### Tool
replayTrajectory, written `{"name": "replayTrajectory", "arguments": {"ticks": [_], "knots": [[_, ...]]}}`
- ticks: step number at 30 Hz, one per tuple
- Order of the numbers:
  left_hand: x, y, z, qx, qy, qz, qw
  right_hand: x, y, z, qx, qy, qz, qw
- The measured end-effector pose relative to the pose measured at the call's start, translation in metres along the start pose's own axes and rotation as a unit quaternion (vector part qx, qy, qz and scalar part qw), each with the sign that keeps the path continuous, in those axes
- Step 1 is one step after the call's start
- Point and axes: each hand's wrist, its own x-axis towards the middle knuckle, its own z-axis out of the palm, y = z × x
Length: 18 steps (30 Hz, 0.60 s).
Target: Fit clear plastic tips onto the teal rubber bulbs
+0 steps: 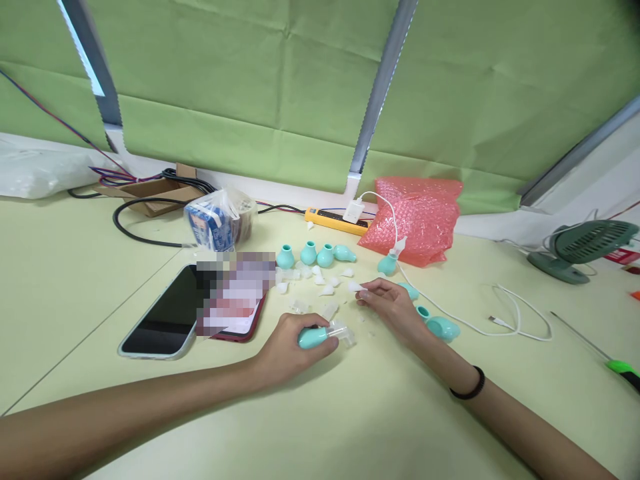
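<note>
My left hand is closed around a teal squeeze bulb, lying sideways with a clear plastic tube in its neck, pointing right. My right hand pinches a small white pointed tip between thumb and fingers, above the table. Loose white tips and clear plastic fittings are scattered around and behind both hands. Behind them stand several teal bulbs, and one lies on its side. Another upright bulb carries a translucent tip. More bulbs lie beside my right forearm, partly covered by it.
Two phones lie at left. Behind them are a plastic-wrapped blue package and a cardboard box. A yellow power strip, pink bubble-wrap bag, white cable, green fan and screwdriver also lie around.
</note>
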Motion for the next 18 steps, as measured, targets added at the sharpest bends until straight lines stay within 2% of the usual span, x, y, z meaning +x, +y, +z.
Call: {"name": "replayTrajectory", "arguments": {"ticks": [6,10,13,15,18], "knots": [[0.0,0.002,-0.001,0.011,-0.002,-0.004,1.0,-0.006,-0.004,0.005,0.016,0.005,-0.036,0.999],[-0.001,0.003,-0.002,0.016,-0.004,-0.006,1.0,-0.021,-0.008,0.016,0.017,0.071,-0.118,0.99],[-0.001,0.003,-0.002,0.016,-0.009,-0.003,1.0,-0.028,-0.013,0.021,0.009,0.062,-0.156,0.986],[-0.001,0.003,-0.001,0.017,-0.009,-0.002,1.0,-0.026,-0.019,0.017,0.009,0.054,-0.156,0.986],[0.0,0.003,-0.001,0.021,-0.01,-0.006,1.0,-0.014,-0.032,0.002,0.027,0.088,-0.162,0.982]]}}
